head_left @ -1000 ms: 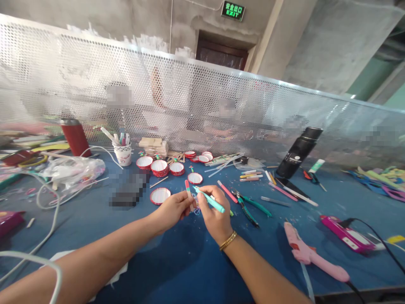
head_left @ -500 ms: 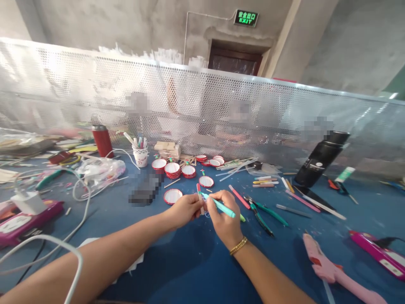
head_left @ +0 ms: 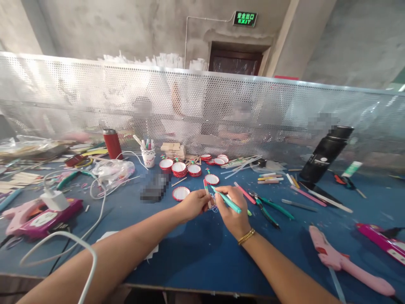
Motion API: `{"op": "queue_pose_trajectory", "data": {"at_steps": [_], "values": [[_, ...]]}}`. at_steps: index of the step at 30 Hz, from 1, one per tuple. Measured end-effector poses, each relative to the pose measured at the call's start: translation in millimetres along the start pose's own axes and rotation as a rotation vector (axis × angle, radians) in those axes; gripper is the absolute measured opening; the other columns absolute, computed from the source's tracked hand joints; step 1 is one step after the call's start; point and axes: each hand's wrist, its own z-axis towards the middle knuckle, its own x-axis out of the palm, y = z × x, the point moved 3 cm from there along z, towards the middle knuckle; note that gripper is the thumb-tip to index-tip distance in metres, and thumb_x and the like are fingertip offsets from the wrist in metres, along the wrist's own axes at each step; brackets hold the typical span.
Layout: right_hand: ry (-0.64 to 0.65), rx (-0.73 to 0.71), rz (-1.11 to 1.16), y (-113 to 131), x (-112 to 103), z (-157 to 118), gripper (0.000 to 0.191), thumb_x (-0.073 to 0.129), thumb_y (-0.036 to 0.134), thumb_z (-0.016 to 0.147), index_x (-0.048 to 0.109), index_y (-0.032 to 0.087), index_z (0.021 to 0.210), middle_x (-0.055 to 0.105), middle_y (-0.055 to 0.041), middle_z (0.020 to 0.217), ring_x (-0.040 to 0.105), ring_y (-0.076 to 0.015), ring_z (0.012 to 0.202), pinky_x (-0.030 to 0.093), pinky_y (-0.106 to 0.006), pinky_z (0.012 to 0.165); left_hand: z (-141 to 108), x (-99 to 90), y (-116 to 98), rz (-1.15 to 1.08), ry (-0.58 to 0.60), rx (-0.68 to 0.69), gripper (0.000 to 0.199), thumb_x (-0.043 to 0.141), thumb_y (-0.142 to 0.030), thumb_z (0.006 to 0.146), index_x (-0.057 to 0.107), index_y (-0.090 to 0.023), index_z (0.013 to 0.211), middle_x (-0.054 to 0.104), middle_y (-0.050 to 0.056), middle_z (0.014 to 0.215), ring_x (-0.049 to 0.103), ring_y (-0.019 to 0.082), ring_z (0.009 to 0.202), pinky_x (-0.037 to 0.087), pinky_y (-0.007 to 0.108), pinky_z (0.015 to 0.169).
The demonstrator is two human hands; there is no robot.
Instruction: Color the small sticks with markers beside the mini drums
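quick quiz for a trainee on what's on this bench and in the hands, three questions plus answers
1. Multiple choice: what does the right hand hold?
a) a pink glue gun
b) a slim turquoise marker
c) green-handled pliers

2. True or false: a gold chain bracelet circles the right wrist.

3. Fill in: the left hand holds a narrow flat stick, its upper end coloured ____ at the very tip.

Key: 1 b; 2 true; 3 red

Between the forearms point(head_left: 133, 245), the tabletop point(head_left: 202, 261) leaves passage; rightward, pliers point(head_left: 278, 207) and a pink glue gun point(head_left: 337, 260) obstruct.
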Motion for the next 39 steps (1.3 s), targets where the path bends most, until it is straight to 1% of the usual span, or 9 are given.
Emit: {"op": "queue_pose_trajectory", "data": {"at_steps": [3, 7, 11, 15, 19, 24, 30, 35, 39], "values": [[-0.001, -0.001, -0.014, 0.0, 2.3, -0.7, 0.007, 0.056, 0.021, 0.084, 0.061, 0.020, 0.089, 0.064, -0.0023, 0.079, 0.058, -0.0179, 0.076, 0.044, -0.036, 0.077, -1.2, 1.0, -0.9, 0.023, 0.009, -0.006, 0.030, 0.044, -0.043, 0.084, 0.047, -0.018, 0.069, 0.044, -0.006, 0.052, 0.037, 0.007, 0.045, 0.026, 0.021, 0.046], [0.003, 0.023, -0.025, 0.0, 2.4, -0.5, 0.007, 0.056, 0.022, 0.083, 0.061, 0.020, 0.086, 0.064, -0.0022, 0.078, 0.057, -0.0181, 0.075, 0.043, -0.037, 0.078, -2.8, 5.3, -0.6, 0.030, 0.069, 0.005, 0.024, 0.044, -0.036, 0.083, 0.049, -0.018, 0.069, 0.044, -0.006, 0.053, 0.038, 0.007, 0.045, 0.028, 0.021, 0.046], [0.015, 0.070, -0.018, -1.8, 2.2, -0.6, 0.006, 0.056, 0.023, 0.082, 0.060, 0.020, 0.084, 0.064, -0.0020, 0.077, 0.056, -0.0188, 0.074, 0.042, -0.037, 0.078, -2.0, 6.3, 3.0, 0.023, 0.077, 0.002, 0.023, 0.045, -0.035, 0.083, 0.049, -0.017, 0.070, 0.045, -0.005, 0.053, 0.039, 0.006, 0.045, 0.029, 0.021, 0.046], [0.033, 0.113, 0.037, -3.6, 3.5, -1.2, 0.004, 0.055, 0.022, 0.082, 0.059, 0.020, 0.082, 0.062, -0.0018, 0.075, 0.055, -0.0187, 0.074, 0.042, -0.034, 0.074, 0.5, 5.3, 4.9, 0.005, 0.078, 0.010, 0.022, 0.047, -0.035, 0.082, 0.050, -0.017, 0.070, 0.046, -0.006, 0.053, 0.039, 0.006, 0.044, 0.029, 0.020, 0.045], [0.036, 0.100, 0.025, -2.7, 2.7, -0.5, 0.005, 0.054, 0.022, 0.083, 0.058, 0.021, 0.079, 0.062, -0.0011, 0.074, 0.053, -0.0180, 0.073, 0.040, -0.034, 0.076, 1.2, 6.5, 4.0, -0.013, 0.095, -0.006, 0.018, 0.049, -0.031, 0.080, 0.051, -0.017, 0.068, 0.047, -0.006, 0.051, 0.039, 0.005, 0.042, 0.029, 0.020, 0.045], [0.008, 0.076, 0.018, -1.3, -0.4, 0.9, 0.005, 0.055, 0.023, 0.083, 0.059, 0.021, 0.082, 0.063, -0.0020, 0.076, 0.053, -0.0187, 0.076, 0.041, -0.034, 0.075, 0.2, 6.4, 1.9, -0.026, 0.088, -0.020, 0.019, 0.052, -0.033, 0.078, 0.053, -0.017, 0.069, 0.050, -0.005, 0.049, 0.039, 0.006, 0.041, 0.028, 0.020, 0.044], [0.003, 0.088, 0.040, -4.9, -0.7, 1.0, 0.005, 0.055, 0.023, 0.083, 0.060, 0.021, 0.083, 0.062, -0.0017, 0.077, 0.053, -0.0187, 0.076, 0.041, -0.034, 0.075, 1.6, 5.1, 2.1, -0.034, 0.077, -0.033, 0.023, 0.049, -0.035, 0.080, 0.052, -0.016, 0.067, 0.049, -0.005, 0.048, 0.039, 0.006, 0.041, 0.027, 0.021, 0.045], [-0.011, 0.103, 0.058, -7.4, -2.7, 2.7, 0.005, 0.055, 0.023, 0.085, 0.060, 0.022, 0.083, 0.062, -0.0008, 0.078, 0.054, -0.0180, 0.076, 0.041, -0.034, 0.077, 0.8, 6.3, 0.1, -0.028, 0.087, -0.032, 0.023, 0.050, -0.035, 0.080, 0.053, -0.016, 0.070, 0.048, -0.005, 0.050, 0.039, 0.006, 0.042, 0.027, 0.021, 0.045], [-0.036, 0.110, 0.047, -7.2, -4.8, 3.9, 0.005, 0.057, 0.024, 0.083, 0.061, 0.022, 0.083, 0.063, -0.0013, 0.078, 0.055, -0.0186, 0.077, 0.041, -0.033, 0.075, 1.4, 6.2, 0.9, 0.000, 0.104, -0.018, 0.024, 0.049, -0.037, 0.082, 0.054, -0.015, 0.073, 0.049, -0.005, 0.051, 0.038, 0.005, 0.041, 0.027, 0.020, 0.045]]}}
